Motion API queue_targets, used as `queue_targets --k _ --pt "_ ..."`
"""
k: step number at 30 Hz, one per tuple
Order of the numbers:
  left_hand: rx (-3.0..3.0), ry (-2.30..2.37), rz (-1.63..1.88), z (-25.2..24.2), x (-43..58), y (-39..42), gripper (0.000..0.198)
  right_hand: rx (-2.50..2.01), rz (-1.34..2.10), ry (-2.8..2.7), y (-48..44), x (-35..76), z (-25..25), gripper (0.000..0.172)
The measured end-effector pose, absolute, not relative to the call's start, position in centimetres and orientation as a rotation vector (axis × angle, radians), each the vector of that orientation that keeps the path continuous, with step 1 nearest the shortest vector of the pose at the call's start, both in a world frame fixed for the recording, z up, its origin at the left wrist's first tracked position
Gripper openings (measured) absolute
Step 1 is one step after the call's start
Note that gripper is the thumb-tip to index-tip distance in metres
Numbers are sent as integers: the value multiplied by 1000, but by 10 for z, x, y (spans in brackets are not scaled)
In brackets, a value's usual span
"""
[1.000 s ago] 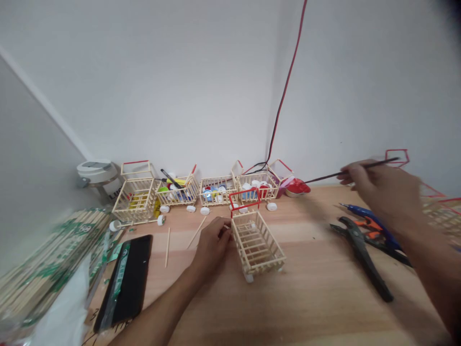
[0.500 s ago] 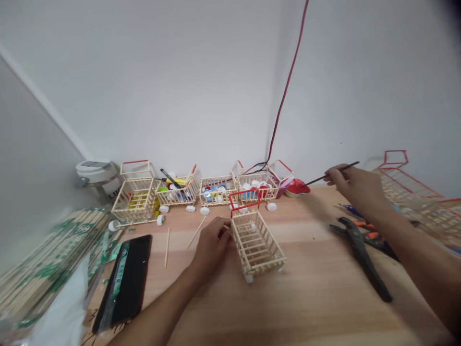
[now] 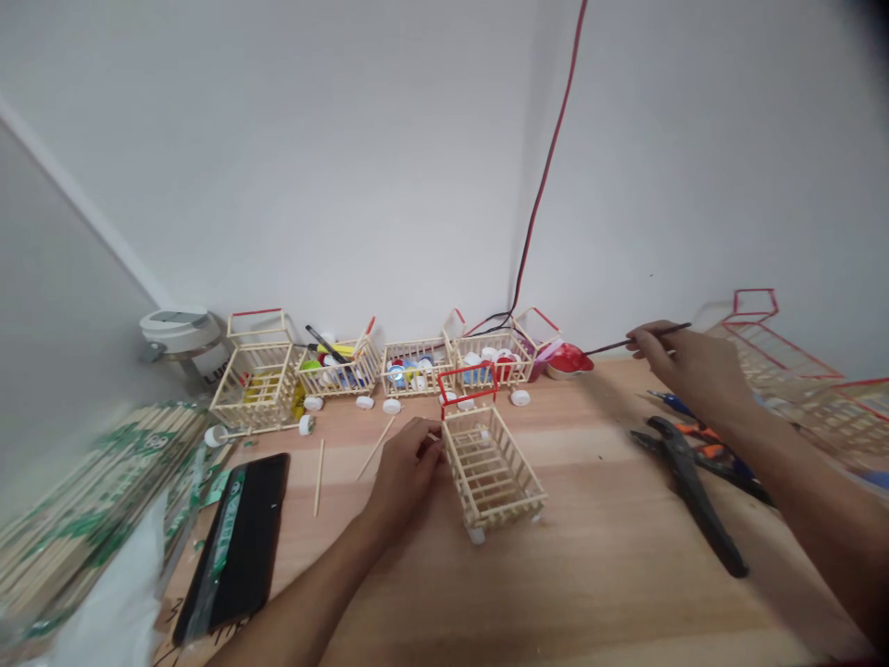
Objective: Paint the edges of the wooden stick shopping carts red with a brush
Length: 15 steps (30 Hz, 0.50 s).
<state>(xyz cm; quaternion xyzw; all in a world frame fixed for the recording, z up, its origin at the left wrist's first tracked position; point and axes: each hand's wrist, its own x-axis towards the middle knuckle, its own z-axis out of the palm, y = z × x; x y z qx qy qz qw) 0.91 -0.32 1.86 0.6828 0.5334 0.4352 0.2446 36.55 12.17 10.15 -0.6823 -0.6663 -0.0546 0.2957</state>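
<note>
My left hand is closed at the rear left corner of a miniature wooden shopping cart, its fingertips partly hidden against the frame. The cart stands on small white wheels, and its raised handle is painted red. In my right hand, pinched between the fingers, is a thin dark paintbrush. The brush's tip points left into a small dish of red paint by the wall.
Several similar carts holding bottle caps and other small items line the wall. Pliers lie under my right forearm, near red-edged carts. On the left are a black phone, loose sticks, packaged sticks and a lidded jar.
The brush lies a little flatter, its handle end lower, with its tip still at the red paint. My left hand and the cart keep their places; the whole view has shifted slightly.
</note>
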Motion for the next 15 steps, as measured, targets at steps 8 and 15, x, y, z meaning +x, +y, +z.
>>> queue_targets --k 8,15 --pt "1853 1448 1197 19 10 -4 25 -1775 -71 -1704 95 359 102 28" --pt "1856 1446 1199 18 9 -5 25 -1480 254 -1214 20 327 106 28"
